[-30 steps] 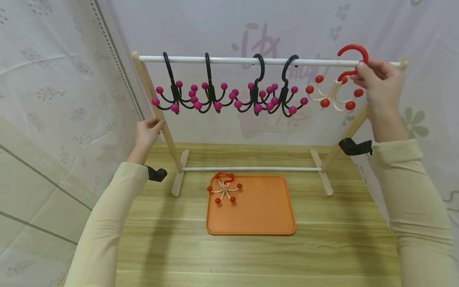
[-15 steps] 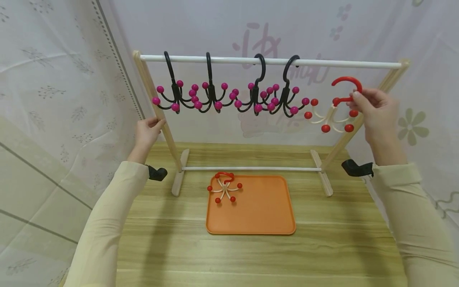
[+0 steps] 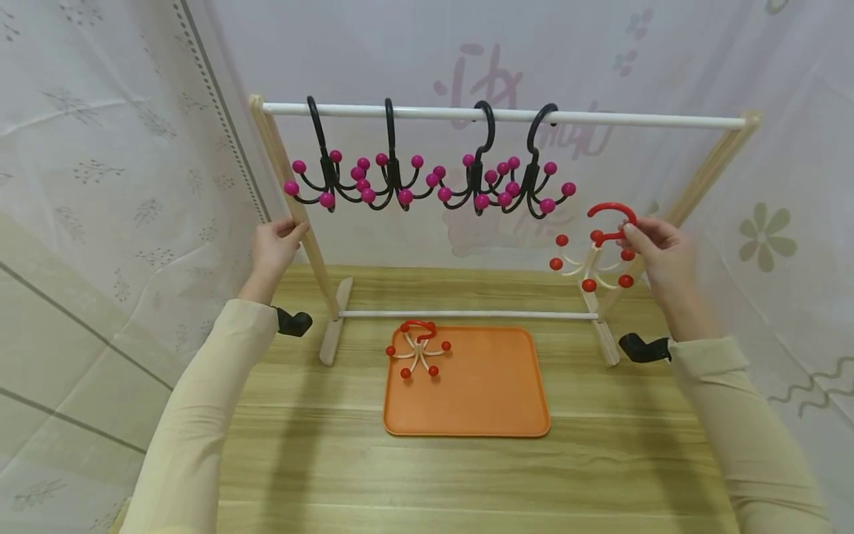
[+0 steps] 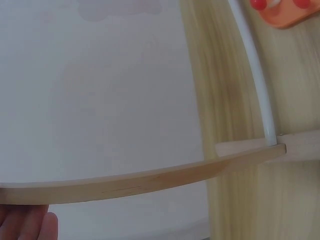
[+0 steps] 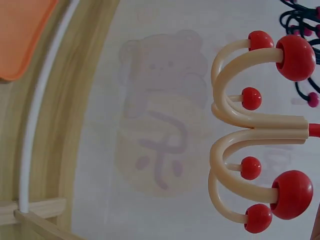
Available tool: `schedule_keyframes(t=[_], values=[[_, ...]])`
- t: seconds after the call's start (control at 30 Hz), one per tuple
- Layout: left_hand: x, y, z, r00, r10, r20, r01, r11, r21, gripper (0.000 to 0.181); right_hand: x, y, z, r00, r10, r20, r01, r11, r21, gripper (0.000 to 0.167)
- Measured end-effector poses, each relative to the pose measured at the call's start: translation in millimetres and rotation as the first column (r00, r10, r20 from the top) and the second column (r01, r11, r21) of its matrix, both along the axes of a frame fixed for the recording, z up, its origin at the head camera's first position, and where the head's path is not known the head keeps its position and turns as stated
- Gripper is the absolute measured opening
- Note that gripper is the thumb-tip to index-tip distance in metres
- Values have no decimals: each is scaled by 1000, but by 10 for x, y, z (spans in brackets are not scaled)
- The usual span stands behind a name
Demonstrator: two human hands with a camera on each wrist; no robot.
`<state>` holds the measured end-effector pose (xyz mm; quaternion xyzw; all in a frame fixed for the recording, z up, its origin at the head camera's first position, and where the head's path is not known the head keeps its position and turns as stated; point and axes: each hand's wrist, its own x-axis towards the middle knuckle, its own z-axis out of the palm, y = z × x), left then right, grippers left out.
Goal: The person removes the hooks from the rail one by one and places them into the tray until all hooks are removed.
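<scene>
My right hand pinches the red hook of a cream multi-arm hanger with red ball tips, held in the air below the rack's top rod and apart from it. Its cream arms fill the right side of the right wrist view. With thumb and fingers, my left hand holds the left wooden post of the garment rack; only a few fingertips show in the left wrist view. A second red-and-cream hanger lies on the orange tray, at its upper left.
Several black hangers with magenta balls hang from the white top rod. The lower white rod runs behind the tray. Wooden feet stand on the wood-grain table. A patterned curtain hangs behind.
My right hand has lowered the red-and-cream hanger from beside the top rod, moving down and left. My left hand stays on the post, and the tray's hanger has not moved.
</scene>
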<state>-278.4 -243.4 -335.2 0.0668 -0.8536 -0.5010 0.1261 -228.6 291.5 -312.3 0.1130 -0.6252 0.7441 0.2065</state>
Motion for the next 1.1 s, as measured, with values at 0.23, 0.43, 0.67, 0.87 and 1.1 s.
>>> schedule_keyframes(t=[0.23, 0.43, 0.67, 0.87, 1.1], values=[[-7, -6, -9, 1000, -5, -12, 5, 1000, 3, 45, 5, -46, -362, 999, 0, 54, -6, 994, 108, 10], [-18, -8, -16, 1000, 0, -17, 0, 1000, -16, 46, 49, -152, -645, 996, -11, 89, -4, 987, 161, 9], [-15, -8, -18, 1000, 7, -9, -7, 1000, -29, 46, -202, 14, -1422, 987, 117, 112, -128, 987, 98, 19], [1, -3, 1, 1000, 8, 0, -8, 1000, -14, 46, -357, 35, -1912, 972, 211, 106, -218, 974, 68, 22], [22, 10, 10, 1000, 10, 9, -10, 1000, -23, 46, -582, -31, -2696, 989, 117, 95, -137, 959, 247, 24]])
